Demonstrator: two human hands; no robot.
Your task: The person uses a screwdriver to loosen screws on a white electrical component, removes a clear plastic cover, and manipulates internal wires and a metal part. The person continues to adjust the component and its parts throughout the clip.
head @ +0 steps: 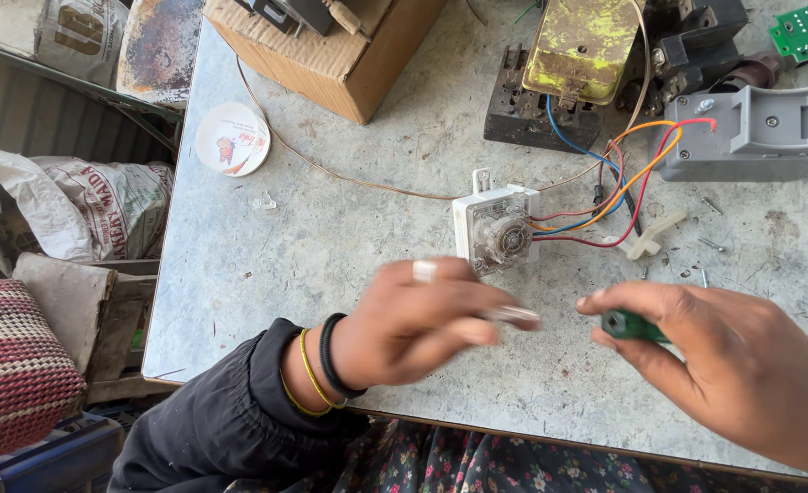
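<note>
Right grip (696, 351) clenches a green tool (630, 325), left grip (413, 319) pinches its blurred metal tip (514, 314), as if steadying it near the wired timer (497, 230) on the counter (331, 237).

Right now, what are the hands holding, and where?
Right hand grips a green-handled tool by its handle. Left hand pinches a small blurred metal piece.
</note>
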